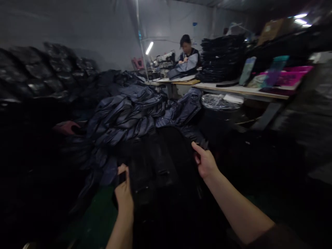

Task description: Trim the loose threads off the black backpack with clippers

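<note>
The hands are well apart, the left hand [123, 193] at 7 o'clock pinching one edge of a black padded jacket [155, 169] at 6 o'clock, the right hand [204, 162] at 4 o'clock pinching its opposite edge, with a heap of navy jackets [127, 117] beyond at 11 o'clock.

Hands: 2 bare, the left hand [123, 193] and the right hand [204, 160], at 6 o'clock. Black garment [155, 166]: 1, at 6 o'clock. Heap of navy garments [129, 114]: 1, at 12 o'clock. Stack of black garments [221, 58]: 1, at 1 o'clock. Seated co-worker [187, 52]: 1, at 12 o'clock. Sewing machine [163, 58]: 1, at 12 o'clock. Tube lamp [149, 48]: 1, at 12 o'clock. Ceiling lights [300, 20]: 3, at 2 o'clock. Plastic-covered bin [220, 102]: 1, at 1 o'clock. Pink tray [287, 77]: 1, at 2 o'clock.
</note>
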A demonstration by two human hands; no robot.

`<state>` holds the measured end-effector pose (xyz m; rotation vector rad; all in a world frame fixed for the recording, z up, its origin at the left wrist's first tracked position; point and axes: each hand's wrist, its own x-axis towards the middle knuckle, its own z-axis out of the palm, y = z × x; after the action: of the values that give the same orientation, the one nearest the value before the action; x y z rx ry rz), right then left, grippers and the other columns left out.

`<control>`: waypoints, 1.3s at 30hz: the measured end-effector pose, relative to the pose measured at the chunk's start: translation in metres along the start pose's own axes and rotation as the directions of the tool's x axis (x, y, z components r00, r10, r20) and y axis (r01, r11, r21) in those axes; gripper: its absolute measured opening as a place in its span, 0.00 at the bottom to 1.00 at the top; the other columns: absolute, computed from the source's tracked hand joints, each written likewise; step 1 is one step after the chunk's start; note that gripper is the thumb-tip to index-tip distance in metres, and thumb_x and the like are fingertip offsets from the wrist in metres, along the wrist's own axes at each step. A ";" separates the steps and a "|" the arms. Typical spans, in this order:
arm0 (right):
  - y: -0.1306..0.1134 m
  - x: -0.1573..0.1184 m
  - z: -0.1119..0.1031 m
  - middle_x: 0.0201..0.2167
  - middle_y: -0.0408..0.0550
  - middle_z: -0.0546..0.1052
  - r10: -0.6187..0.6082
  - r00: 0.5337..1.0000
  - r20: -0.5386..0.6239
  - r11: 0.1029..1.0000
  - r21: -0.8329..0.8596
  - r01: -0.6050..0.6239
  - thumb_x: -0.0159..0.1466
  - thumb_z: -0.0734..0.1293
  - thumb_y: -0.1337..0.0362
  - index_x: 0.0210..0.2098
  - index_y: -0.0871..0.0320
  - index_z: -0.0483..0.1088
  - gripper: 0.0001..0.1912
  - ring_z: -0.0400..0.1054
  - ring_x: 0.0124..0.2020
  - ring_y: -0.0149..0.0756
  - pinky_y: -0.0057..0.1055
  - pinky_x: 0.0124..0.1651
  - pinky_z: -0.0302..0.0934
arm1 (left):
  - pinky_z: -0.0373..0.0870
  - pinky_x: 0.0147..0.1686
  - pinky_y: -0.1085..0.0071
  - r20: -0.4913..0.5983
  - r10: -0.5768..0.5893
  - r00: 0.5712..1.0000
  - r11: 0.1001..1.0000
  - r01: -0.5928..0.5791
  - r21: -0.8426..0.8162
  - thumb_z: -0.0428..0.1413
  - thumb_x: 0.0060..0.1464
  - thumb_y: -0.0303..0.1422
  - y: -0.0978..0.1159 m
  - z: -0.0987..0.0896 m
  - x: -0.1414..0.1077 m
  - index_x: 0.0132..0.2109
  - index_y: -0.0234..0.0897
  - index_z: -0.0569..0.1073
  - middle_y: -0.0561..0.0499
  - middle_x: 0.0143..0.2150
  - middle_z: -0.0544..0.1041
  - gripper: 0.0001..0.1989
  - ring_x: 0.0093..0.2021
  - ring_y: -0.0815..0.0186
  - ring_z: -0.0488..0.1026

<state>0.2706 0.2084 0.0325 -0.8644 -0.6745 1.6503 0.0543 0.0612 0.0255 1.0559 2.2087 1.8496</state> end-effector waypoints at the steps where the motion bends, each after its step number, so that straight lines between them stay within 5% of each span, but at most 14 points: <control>1: 0.001 0.001 0.000 0.06 0.34 0.56 -0.004 1.000 -0.020 1.000 -0.007 0.003 0.46 0.75 0.56 0.12 0.59 0.58 0.23 0.47 0.09 0.20 0.22 0.12 0.39 | 0.46 0.64 0.56 0.005 0.039 0.999 0.999 -0.039 0.012 0.48 0.56 0.41 0.002 0.005 -0.007 0.49 0.39 0.72 0.48 0.54 0.70 0.18 0.61 0.58 0.59; 5: 0.005 0.004 -0.002 0.09 0.34 0.61 0.023 0.998 -0.055 0.999 -0.038 -0.025 0.46 0.75 0.57 0.16 0.58 0.62 0.19 0.52 0.09 0.22 0.21 0.10 0.45 | 0.51 0.62 0.55 0.028 0.261 0.965 0.958 -0.262 0.118 0.45 0.59 0.36 0.010 0.014 -0.021 0.48 0.40 0.72 0.49 0.52 0.73 0.15 0.58 0.62 0.63; 10: 0.008 0.004 -0.003 0.20 0.42 0.74 0.079 0.996 -0.032 0.992 -0.101 -0.082 0.49 0.74 0.56 0.29 0.59 0.70 0.15 0.66 0.15 0.31 0.26 0.14 0.61 | 0.55 0.60 0.53 0.035 0.394 0.918 0.905 -0.395 0.161 0.45 0.60 0.32 0.016 0.011 -0.025 0.52 0.41 0.69 0.49 0.54 0.71 0.15 0.58 0.63 0.63; 17: 0.013 0.006 0.000 0.27 0.43 0.77 0.001 1.000 -0.022 0.996 -0.089 -0.003 0.48 0.74 0.57 0.34 0.58 0.72 0.16 0.71 0.22 0.32 0.26 0.21 0.68 | 0.54 0.61 0.55 0.023 0.420 0.907 0.891 -0.417 0.180 0.45 0.60 0.30 0.018 0.009 -0.027 0.52 0.42 0.68 0.50 0.55 0.71 0.15 0.59 0.65 0.63; 21: 0.016 0.007 0.004 0.30 0.42 0.76 -0.214 0.976 -0.035 0.968 -0.140 0.208 0.49 0.74 0.57 0.38 0.56 0.72 0.18 0.72 0.28 0.33 0.27 0.32 0.69 | 0.55 0.61 0.54 0.003 0.400 0.917 0.905 -0.395 0.160 0.44 0.60 0.31 0.013 0.004 -0.030 0.52 0.42 0.69 0.50 0.54 0.71 0.16 0.58 0.63 0.63; 24: 0.014 -0.001 0.011 0.33 0.44 0.77 -0.462 0.886 0.032 0.838 -0.310 0.449 0.52 0.73 0.59 0.40 0.56 0.73 0.17 0.72 0.35 0.36 0.33 0.42 0.67 | 0.55 0.60 0.54 -0.072 0.331 0.941 0.941 -0.324 0.100 0.46 0.59 0.33 0.004 0.001 -0.035 0.50 0.40 0.71 0.49 0.52 0.72 0.15 0.59 0.61 0.62; 28: 0.011 -0.020 0.023 0.39 0.47 0.77 -0.672 0.655 0.345 0.527 -0.399 0.750 0.59 0.66 0.64 0.35 0.57 0.74 0.06 0.70 0.43 0.38 0.35 0.51 0.61 | 0.53 0.62 0.56 -0.098 0.183 0.978 0.982 -0.179 0.052 0.46 0.59 0.36 -0.002 -0.001 -0.039 0.49 0.38 0.71 0.47 0.55 0.70 0.15 0.61 0.59 0.58; 35: 0.019 -0.047 0.034 0.33 0.46 0.77 -0.438 0.335 0.834 0.160 -0.294 0.942 0.61 0.61 0.65 0.42 0.57 0.70 0.10 0.71 0.35 0.33 0.28 0.40 0.63 | 0.54 0.61 0.58 -0.069 0.150 0.986 0.986 -0.143 0.088 0.44 0.59 0.39 0.007 -0.001 -0.036 0.45 0.41 0.73 0.50 0.49 0.73 0.15 0.56 0.59 0.64; 37: 0.019 -0.051 0.038 0.33 0.45 0.76 -0.355 0.309 0.882 0.036 -0.317 0.948 0.61 0.62 0.64 0.42 0.57 0.69 0.10 0.70 0.34 0.33 0.28 0.38 0.61 | 0.60 0.56 0.58 -0.084 0.141 0.987 0.988 -0.134 0.080 0.45 0.58 0.41 0.006 0.000 -0.036 0.42 0.41 0.73 0.51 0.43 0.74 0.14 0.50 0.59 0.68; 39: 0.016 -0.055 0.043 0.32 0.44 0.76 -0.281 0.335 0.900 -0.075 -0.368 0.927 0.60 0.62 0.64 0.40 0.56 0.69 0.09 0.69 0.32 0.33 0.28 0.35 0.58 | 0.65 0.50 0.59 -0.099 0.118 0.988 0.991 -0.111 0.075 0.46 0.57 0.42 0.005 0.002 -0.037 0.38 0.41 0.73 0.51 0.38 0.73 0.15 0.43 0.59 0.70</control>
<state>0.2337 0.1508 0.0549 -0.4356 -2.2681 0.2774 0.0853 0.0427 0.0158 1.1467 2.3313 1.9285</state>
